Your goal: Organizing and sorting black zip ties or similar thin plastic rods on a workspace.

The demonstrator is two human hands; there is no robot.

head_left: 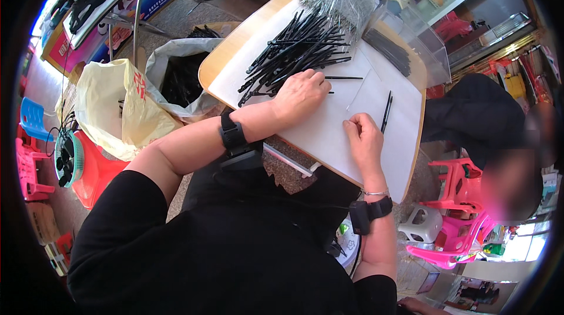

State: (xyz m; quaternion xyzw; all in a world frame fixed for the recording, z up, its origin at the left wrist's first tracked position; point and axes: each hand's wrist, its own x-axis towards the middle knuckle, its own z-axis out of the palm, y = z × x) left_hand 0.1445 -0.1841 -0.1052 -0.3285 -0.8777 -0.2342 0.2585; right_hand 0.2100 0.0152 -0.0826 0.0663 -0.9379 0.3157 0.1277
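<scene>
On the white-covered board, a heap of thin black sticks (291, 50) with knobbed ends lies at the far left. My left hand (302, 96) rests at the heap's near right edge, fingers curled down. A slim black stick (343, 78) and a shorter dark tip poke out past its fingers. To the right, my right hand (364, 136) is closed in a pinch; whatever lies between thumb and finger is hidden. Just beyond it lie a couple of black sticks (386, 112) side by side. A thin clear strip (358, 90) lies between the hands.
A clear plastic bag (343, 0) and a transparent box (414, 39) with dark sticks stand at the board's far side. On the left are an open sack (155, 59) of black pieces and a yellowish bag (111, 103). Another person (487, 121) is at the right, near pink chairs (458, 186).
</scene>
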